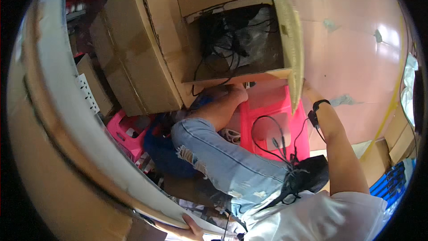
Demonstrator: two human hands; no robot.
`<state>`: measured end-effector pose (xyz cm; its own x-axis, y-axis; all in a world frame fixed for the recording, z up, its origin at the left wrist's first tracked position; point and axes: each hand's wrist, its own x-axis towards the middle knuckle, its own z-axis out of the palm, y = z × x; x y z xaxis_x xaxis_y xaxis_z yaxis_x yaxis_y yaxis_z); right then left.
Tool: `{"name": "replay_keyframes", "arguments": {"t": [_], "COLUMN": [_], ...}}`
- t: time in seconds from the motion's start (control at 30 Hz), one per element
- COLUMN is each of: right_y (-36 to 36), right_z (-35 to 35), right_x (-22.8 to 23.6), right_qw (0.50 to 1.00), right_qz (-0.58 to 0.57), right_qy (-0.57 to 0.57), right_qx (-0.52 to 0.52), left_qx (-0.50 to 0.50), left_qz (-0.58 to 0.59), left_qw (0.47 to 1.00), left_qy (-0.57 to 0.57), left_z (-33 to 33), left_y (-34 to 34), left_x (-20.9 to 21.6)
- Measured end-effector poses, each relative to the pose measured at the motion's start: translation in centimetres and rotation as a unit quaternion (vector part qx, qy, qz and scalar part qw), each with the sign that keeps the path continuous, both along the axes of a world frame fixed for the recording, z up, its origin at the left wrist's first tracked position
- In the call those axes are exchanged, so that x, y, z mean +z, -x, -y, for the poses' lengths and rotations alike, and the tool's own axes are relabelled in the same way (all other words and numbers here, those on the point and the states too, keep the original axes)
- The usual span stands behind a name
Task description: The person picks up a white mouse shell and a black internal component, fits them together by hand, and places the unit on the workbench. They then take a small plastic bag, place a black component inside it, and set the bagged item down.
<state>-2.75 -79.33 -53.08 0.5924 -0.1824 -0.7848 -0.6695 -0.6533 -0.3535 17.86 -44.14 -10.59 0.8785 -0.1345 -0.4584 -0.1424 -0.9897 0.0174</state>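
An open cardboard box [133, 49] stands in front of me, with a tangle of black cables [227, 40] and clear plastic wrap inside. My right hand [308, 90] reaches to the outer side of its right flap [294, 58]; the flap hides the fingers. A black band with a small device [314, 117] is on that wrist. At the lower left, my left hand [192, 229] touches the edge of a white panel [89, 125], thumb and finger apart. More black cables [292, 176] lie across my lap over ripped jeans.
A pink plastic stool [249, 129] stands beyond my lap, below the box. Another pink plastic item [127, 136] sits at the left, near a white power strip [88, 93]. A pale pink wall [347, 62] rises at the right. Blue slatted plastic [392, 185] is at the lower right.
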Motion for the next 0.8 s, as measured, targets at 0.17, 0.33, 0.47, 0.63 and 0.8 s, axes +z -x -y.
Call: {"name": "replay_keyframes", "arguments": {"t": [0.17, 0.33, 0.47, 0.63, 0.8], "right_y": [-5.8, -2.7, -3.3, -4.7, -6.9], "right_z": [-5.5, -5.1, -9.8, -8.1, -9.5], "right_x": [-1.2, 2.5, 3.3, 2.5, 0.1], "right_qw": [0.999, 0.996, 0.994, 0.990, 0.982], "right_qz": [-0.024, -0.059, -0.075, -0.083, -0.085], "right_qy": [-0.026, 0.008, -0.007, 0.022, 0.034], "right_qx": [-0.041, -0.061, -0.079, -0.116, -0.163], "left_qx": [-0.004, 0.263, 0.354, 0.311, 0.229], "left_qz": [-0.460, -0.131, -0.025, -0.016, 0.105], "left_qw": [0.886, 0.950, 0.931, 0.949, 0.966], "left_qy": [-0.061, 0.105, 0.082, 0.047, 0.051], "left_z": [-0.2, -17.0, -15.1, -22.5, -24.9], "left_y": [-2.9, 10.7, 12.4, 16.4, 18.2], "left_x": [-26.3, 4.3, 20.7, 21.0, 23.0]}}
